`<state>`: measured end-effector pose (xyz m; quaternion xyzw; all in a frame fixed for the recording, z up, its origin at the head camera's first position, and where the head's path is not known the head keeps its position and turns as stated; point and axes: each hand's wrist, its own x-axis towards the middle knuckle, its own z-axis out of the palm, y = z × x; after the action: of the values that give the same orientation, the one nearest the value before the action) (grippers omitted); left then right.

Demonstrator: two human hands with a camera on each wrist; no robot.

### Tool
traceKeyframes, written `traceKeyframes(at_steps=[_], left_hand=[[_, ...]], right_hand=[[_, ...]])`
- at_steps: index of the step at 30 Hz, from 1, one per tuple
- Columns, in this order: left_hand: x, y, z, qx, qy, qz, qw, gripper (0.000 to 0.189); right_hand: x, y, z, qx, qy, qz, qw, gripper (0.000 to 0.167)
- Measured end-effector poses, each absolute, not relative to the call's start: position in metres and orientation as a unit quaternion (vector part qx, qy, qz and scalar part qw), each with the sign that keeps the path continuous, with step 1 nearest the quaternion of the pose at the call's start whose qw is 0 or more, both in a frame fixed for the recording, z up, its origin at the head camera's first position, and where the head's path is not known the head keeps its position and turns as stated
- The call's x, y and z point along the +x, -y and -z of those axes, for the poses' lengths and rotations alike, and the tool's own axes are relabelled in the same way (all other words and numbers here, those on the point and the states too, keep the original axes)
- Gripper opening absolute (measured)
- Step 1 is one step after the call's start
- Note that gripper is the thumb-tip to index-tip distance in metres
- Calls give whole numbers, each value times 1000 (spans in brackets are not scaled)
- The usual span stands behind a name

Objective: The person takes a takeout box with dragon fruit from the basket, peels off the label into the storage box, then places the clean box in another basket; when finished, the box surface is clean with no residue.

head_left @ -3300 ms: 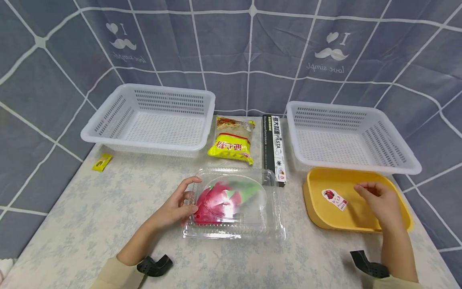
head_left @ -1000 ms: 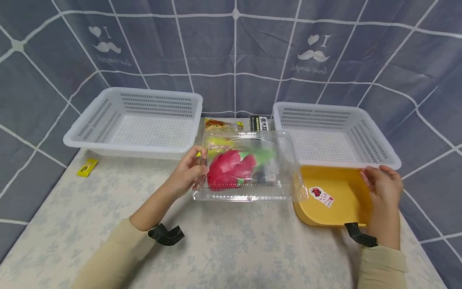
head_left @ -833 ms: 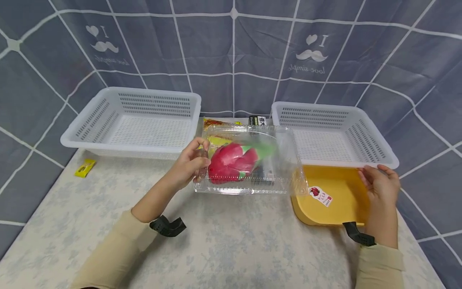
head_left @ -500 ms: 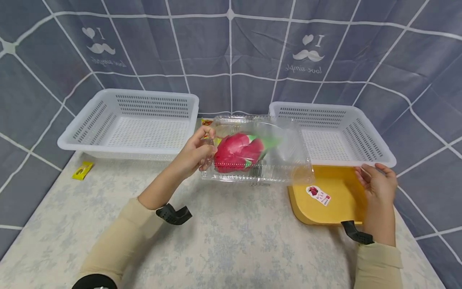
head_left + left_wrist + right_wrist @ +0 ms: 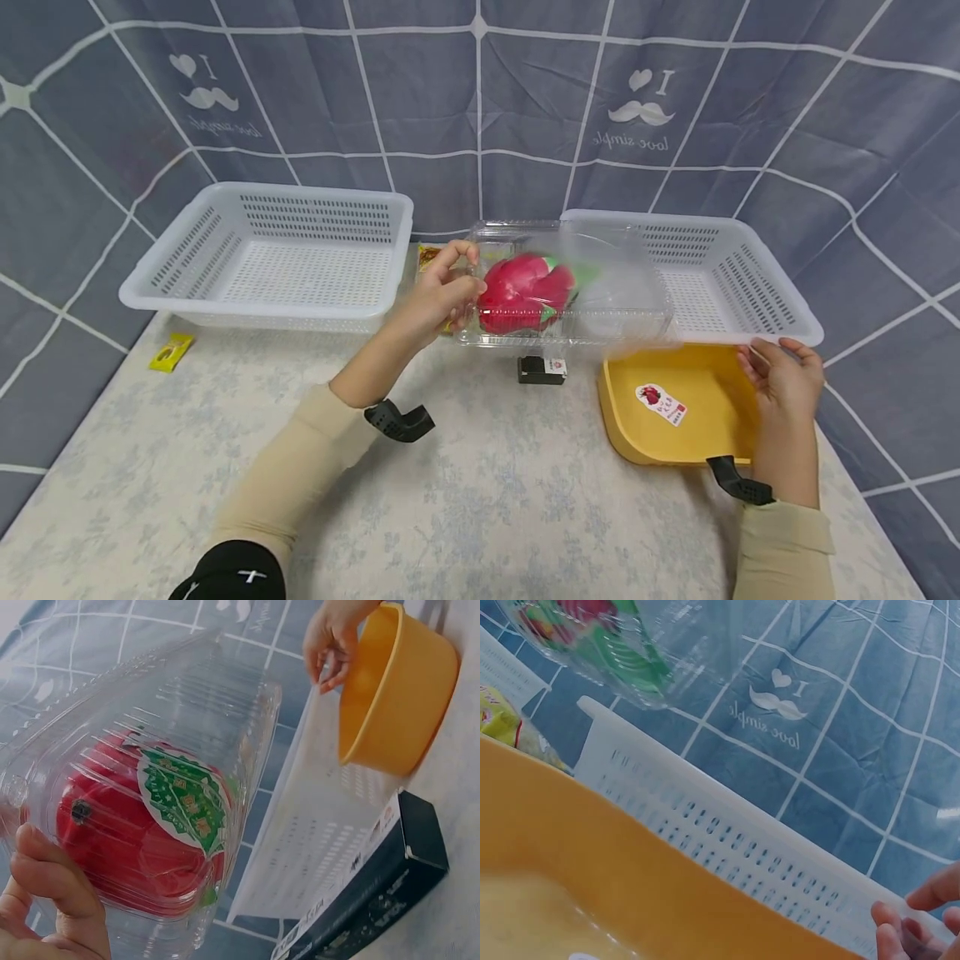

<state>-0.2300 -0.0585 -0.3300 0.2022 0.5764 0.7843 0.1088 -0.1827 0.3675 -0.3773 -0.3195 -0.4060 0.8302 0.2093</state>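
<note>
My left hand grips the left end of a clear plastic clamshell box, raised above the table. Inside it lies a red dragon fruit with green tips; a green and white label shows on its underside in the left wrist view. The box's right part overlaps the right white basket in the head view. My right hand pinches the front rim of that basket near its right corner, its fingers curled at the edge in the right wrist view.
A yellow basin with a dragon fruit sticker stands before the right basket. The black pasta box and noodle bag are mostly hidden behind the clamshell. Another white basket and a small yellow packet are at left.
The left hand has lifted the clamshell off the table and carried it back and right, over the right basket's edge. The right hand has moved from the basin to the basket rim.
</note>
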Motion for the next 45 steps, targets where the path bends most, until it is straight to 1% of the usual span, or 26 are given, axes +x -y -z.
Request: traceKeyframes(at_steps=[17,27,39,42,45], left_hand=[[-254,1,328,221,-556,-793,115,20],[-269,-24,323,197,-573,-784,137,19],[-284,-55,321,186,-589,-771,157,23],[-290,-64,320,175,-595,-769,152,28],[-296,-72,322,163,-600,-769,149,28]], right_hand=[[-180,-371,379,-333,399,-826,218,47],[-178,-370,379,-330,404,-827,212,46],[-180,-370,376,-309,406,-834,211,46],[-181,-370,376,-307,405,-834,213,46],[-182,-368,376,-309,405,-834,213,46]])
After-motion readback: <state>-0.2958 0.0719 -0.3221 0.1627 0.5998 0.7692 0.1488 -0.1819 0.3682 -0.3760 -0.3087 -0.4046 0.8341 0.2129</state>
